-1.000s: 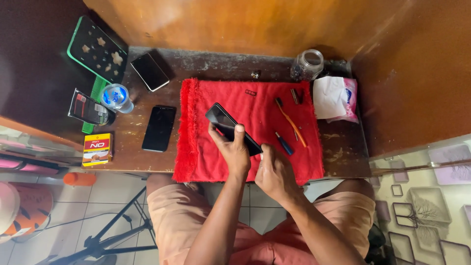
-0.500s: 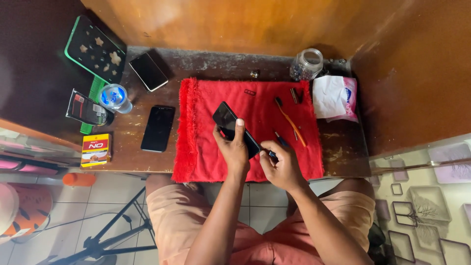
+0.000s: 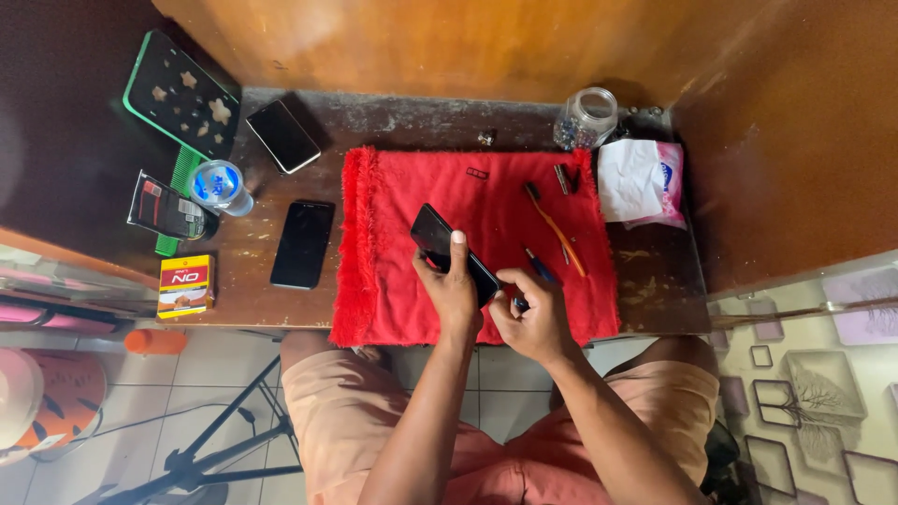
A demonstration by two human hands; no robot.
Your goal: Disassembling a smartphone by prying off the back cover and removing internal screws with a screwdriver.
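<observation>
While the left hand (image 3: 453,285) grips the black phone (image 3: 455,252), the right hand (image 3: 528,313) touches its lower end.

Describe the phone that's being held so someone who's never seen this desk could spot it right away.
Find the red cloth spread on the wooden desk. Above its near half, the left hand grips a slim black phone tilted diagonally, with the right hand at its lower end. Two other dark phones lie flat on bare wood left of the cloth; this is the only one lifted and in hand.
</observation>
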